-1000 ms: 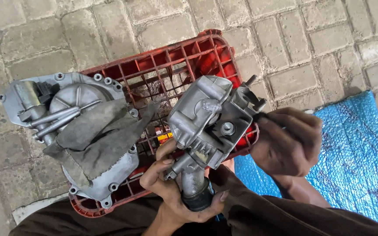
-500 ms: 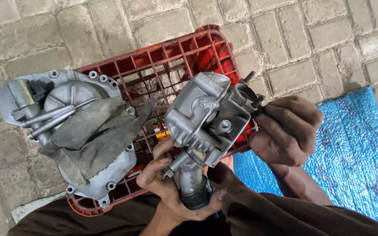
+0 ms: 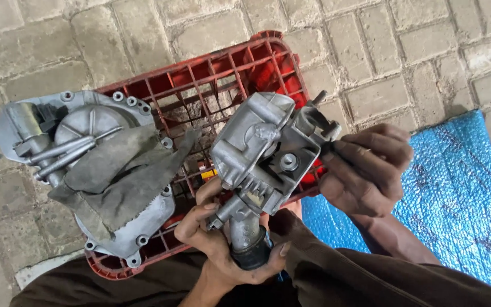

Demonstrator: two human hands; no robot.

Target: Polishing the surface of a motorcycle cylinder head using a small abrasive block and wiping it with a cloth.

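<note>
Left hand is clenched round the carburetor's rubber intake pipe, held above the red crate. Right hand is pinched on its side fitting. Body appears assembled; engine cover lies under a rag.

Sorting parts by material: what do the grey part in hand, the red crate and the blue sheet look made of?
Grey carburettor-like body: probably cast aluminium, dull matte grey with rounded cast edges. Red lattice crate: moulded plastic, scuffed, with thin ribs. Blue sheet on the paving: looks like plastic bubble wrap or woven tarp; its dimpled, shiny surface leaves that open.
</note>
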